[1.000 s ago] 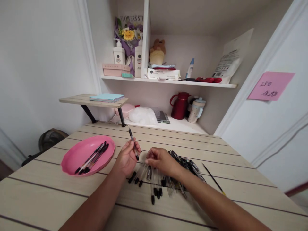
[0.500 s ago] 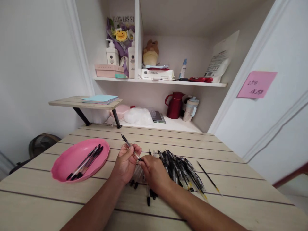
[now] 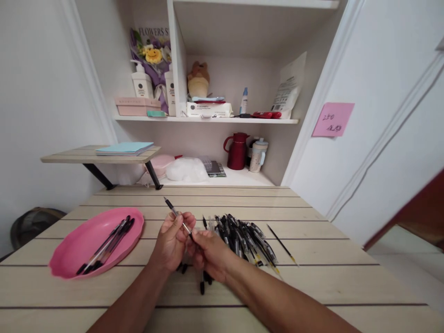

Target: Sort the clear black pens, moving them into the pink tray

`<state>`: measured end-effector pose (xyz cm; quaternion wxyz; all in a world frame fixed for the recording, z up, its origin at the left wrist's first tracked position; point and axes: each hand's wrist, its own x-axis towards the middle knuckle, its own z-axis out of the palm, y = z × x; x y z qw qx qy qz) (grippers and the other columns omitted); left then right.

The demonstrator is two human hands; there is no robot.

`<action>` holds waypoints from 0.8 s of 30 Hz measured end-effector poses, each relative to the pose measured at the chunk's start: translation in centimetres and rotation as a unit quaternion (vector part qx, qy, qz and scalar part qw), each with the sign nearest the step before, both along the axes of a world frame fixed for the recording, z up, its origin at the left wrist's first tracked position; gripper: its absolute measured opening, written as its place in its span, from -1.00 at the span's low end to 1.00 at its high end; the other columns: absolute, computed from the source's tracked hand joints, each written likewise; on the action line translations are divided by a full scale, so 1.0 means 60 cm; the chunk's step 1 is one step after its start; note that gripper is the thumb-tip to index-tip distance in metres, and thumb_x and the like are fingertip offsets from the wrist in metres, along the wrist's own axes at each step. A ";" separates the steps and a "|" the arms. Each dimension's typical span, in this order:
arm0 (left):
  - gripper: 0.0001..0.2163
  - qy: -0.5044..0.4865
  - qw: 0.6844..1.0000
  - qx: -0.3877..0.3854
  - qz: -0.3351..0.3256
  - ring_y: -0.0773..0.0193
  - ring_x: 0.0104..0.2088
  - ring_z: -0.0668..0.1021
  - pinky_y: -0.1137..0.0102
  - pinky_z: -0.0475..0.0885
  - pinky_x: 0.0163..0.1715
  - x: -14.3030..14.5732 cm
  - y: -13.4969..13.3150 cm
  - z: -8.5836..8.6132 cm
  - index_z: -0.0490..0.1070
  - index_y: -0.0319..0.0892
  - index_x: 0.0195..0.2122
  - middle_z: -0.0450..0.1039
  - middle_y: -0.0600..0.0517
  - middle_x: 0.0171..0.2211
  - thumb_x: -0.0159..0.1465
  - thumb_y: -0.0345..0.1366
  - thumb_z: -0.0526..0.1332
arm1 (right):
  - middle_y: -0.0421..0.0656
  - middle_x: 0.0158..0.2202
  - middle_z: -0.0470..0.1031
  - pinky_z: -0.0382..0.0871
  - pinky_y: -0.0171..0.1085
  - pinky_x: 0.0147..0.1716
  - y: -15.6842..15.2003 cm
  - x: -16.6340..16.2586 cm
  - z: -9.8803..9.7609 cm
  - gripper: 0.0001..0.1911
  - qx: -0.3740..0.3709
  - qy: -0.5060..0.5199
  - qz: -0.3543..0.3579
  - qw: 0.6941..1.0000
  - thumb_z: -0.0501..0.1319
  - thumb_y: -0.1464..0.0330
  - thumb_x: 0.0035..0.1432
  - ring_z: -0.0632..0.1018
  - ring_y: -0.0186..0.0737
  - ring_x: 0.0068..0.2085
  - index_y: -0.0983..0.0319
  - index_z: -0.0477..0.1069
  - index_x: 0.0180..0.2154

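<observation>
Pinching one pen (image 3: 171, 206) with left grip (image 3: 173, 238) and right grip (image 3: 210, 249), lower middle. A few pens (image 3: 109, 243), seemingly done, in the pink dish (image 3: 79, 233), lower left. Lots to go, likely: pen heap (image 3: 243, 237) on the tabletop (image 3: 347, 277), right of middle.

Tray (image 3: 78, 243): uniform bright pink. Pens (image 3: 114, 243) inside the tray: black ends, with clear to dark barrels. Single pen (image 3: 169, 204), just right of the tray: black grip, translucent barrel. Pen pile (image 3: 239, 236), farther right of the tray: mostly black, with clear parts and yellow touches. Loose refill (image 3: 280, 240), well right of the tray: black, yellow toward its near end. Tabletop (image 3: 322, 252) beneath the tray: pale beige crossed by dark stripes. Jug (image 3: 237, 152), beyond the tray and to its right: deep red.
</observation>
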<state>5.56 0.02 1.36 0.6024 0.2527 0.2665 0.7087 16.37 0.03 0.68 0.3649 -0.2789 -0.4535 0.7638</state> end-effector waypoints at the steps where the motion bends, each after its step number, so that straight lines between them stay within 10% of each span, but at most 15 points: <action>1: -0.91 0.002 1.000 0.001 -0.009 0.34 -0.37 0.51 0.47 0.44 -0.40 0.003 -0.001 -0.001 0.30 -0.22 -0.37 0.44 -0.01 -0.36 0.09 -0.45 0.19 | -0.28 -0.71 0.26 -0.02 -0.45 -0.76 0.010 0.015 0.003 -0.52 0.052 -0.051 0.010 0.997 0.04 -0.03 -0.04 0.20 -0.49 -0.76 0.28 0.27 -0.56; 4: -0.91 0.011 1.000 0.011 -0.018 0.25 -0.33 0.51 0.34 0.44 -0.34 0.007 -0.003 -0.001 0.29 -0.19 -0.35 0.44 0.00 -0.39 0.11 -0.40 0.18 | -0.23 -0.66 0.34 0.09 -0.42 -0.67 0.059 0.089 0.025 -0.61 0.250 -0.268 -0.043 0.929 0.04 0.10 0.04 0.29 -0.44 -0.69 0.29 0.35 -0.53; 8: -0.86 0.036 0.999 -0.005 -0.028 0.30 -0.47 0.49 0.36 0.42 -0.46 0.006 -0.003 -0.001 0.27 -0.14 -0.29 0.36 0.10 -0.53 0.11 -0.35 0.18 | -0.12 -0.51 0.45 0.16 -0.35 -0.46 0.134 0.213 0.042 -0.85 0.385 -0.529 -0.172 0.736 0.12 0.37 -0.05 0.39 -0.29 -0.46 0.28 0.42 -0.53; 14: -0.84 0.084 0.994 -0.012 -0.074 0.60 -0.77 0.11 0.65 -0.02 -0.80 0.006 -0.004 -0.004 0.28 -0.16 -0.25 0.22 0.19 -0.62 0.13 -0.29 0.16 | -0.11 -0.48 0.51 0.19 -0.34 -0.45 0.168 0.283 -0.005 -0.88 0.365 -0.562 -0.121 0.733 0.19 0.48 -0.20 0.43 -0.26 -0.46 0.27 0.48 -0.51; 24: -0.80 0.231 0.963 -0.016 -0.139 0.57 -0.76 0.04 0.59 -0.08 -0.77 0.019 -0.010 -0.015 0.27 -0.17 -0.22 0.22 0.18 -0.62 0.16 -0.22 0.09 | -0.17 -0.55 0.48 0.20 -0.35 -0.43 0.180 0.279 -0.037 -0.89 0.369 -0.553 -0.094 0.741 0.14 0.48 -0.19 0.43 -0.29 -0.46 0.27 0.45 -0.58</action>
